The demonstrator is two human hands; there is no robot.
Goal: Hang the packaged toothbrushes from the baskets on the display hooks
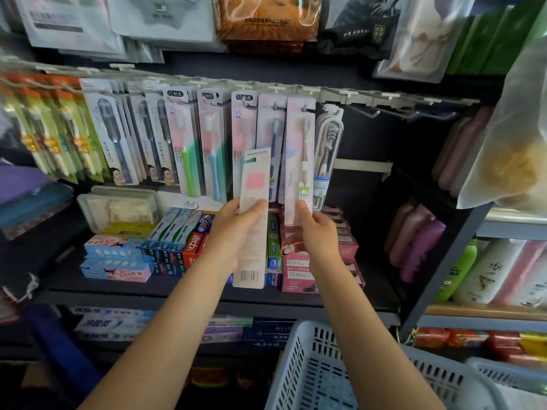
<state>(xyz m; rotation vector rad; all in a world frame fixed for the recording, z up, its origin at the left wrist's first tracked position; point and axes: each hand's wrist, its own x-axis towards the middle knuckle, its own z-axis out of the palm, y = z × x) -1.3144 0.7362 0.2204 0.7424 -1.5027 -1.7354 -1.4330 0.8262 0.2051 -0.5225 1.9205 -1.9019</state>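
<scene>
Both hands are raised in front of a shop display, forearms reaching up from the bottom of the view. Below the right forearm sits a pale slotted basket (310, 374), with a second basket (503, 377) just to its right.

In the left hand (233, 229) is a packaged toothbrush (252, 220), held upright with its back card and barcode facing the camera; the thumb presses across the front of the card and the fingers curl behind it. Its top reaches up over the lower parts of the packs hanging beyond it.

Just to the right, the right hand (315, 224) pinches the lower end of a hanging pack (299, 161), thumb on its face; this long pale card holds a beige toothbrush, and its top sits on a hook in the rail above.

Behind and below both hands, a dark shelf (207, 294) carries stacked toothpaste boxes (177, 244) in blue, red, green and pink.

Above the hands runs the hook rail (340, 94). Left of the hands its hooks are filled with toothbrush packs (183, 137) in grey, pink and green. Right of the right hand hangs a clear-cased toothbrush (327, 152), and further right are bare hooks (393, 110).

Well to the right stand bottles (485, 270) on a side shelf.
</scene>
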